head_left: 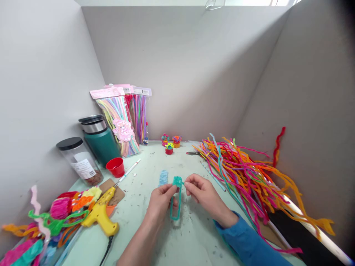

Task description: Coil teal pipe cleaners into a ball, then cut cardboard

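Observation:
A teal pipe cleaner (179,207) is bent into a long narrow loop, with a tightly wound part at its top. My left hand (163,197) pinches the loop's left side just below the winding. At the upper right of the winding, my right hand (201,190) pinches the teal strand between thumb and fingertips. Just beyond my left hand lies a light blue wound piece (163,177), flat on the table. My palms hide part of the loop's left side.
A yellow hot glue gun (101,216) lies at left near a red cup (115,167), a green bottle (101,142) and a clear jar (85,166). Loose pipe cleaners (238,166) pile up at right. Small colourful figures (169,148) stand at the back before packaged pipe cleaners (118,122).

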The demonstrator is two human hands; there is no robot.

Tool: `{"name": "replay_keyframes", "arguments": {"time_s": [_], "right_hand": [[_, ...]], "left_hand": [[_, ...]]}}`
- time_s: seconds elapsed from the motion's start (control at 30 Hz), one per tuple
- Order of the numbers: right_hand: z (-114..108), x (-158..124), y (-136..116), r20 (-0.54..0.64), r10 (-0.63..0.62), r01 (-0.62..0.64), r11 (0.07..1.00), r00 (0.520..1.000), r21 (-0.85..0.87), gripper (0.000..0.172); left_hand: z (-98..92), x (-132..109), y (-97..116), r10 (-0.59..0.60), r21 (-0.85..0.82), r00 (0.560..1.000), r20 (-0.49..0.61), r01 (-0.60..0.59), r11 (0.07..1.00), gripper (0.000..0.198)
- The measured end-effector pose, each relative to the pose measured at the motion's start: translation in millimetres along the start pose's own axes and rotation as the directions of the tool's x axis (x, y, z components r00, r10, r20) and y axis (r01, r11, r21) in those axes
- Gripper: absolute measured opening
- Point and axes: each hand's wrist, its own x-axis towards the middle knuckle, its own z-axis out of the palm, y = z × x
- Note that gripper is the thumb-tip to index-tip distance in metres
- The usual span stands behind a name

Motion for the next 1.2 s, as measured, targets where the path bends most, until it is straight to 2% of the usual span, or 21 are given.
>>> {"name": "replay_keyframes", "arguments": {"time_s": [0.2,0.37,0.6,0.93,1.2], "right_hand": [[4,-5,8,0.007,-0.124,0.123,0.971,0.992,-0.203,0.011],[7,-8,10,-0.039,-0.159,0.134,0.922,0.987,-0.362,0.011],[7,-8,10,-0.040,-0.215,0.165,0.846,0.976,-0.507,0.011],[6,-9,15,-0.035,-0.265,0.193,0.780,0.964,-0.595,0.010],[7,-8,15,-0.069,-0.216,0.150,0.841,0.974,-0.520,0.011]], "left_hand": [[5.6,-3,3,-0.030,-0.042,0.999,0.035,0.032,0.999,0.029],[8.4,-4,2,-0.025,-0.102,0.997,0.070,0.032,0.994,0.025],[7.8,-3,0,-0.037,-0.114,0.995,0.093,0.047,0.992,0.028],[8.9,-3,-2,-0.028,-0.084,0.996,0.083,0.035,0.996,0.030],[11.4,-5,1,-0.036,-0.062,0.998,0.060,0.040,0.997,0.034]]}}
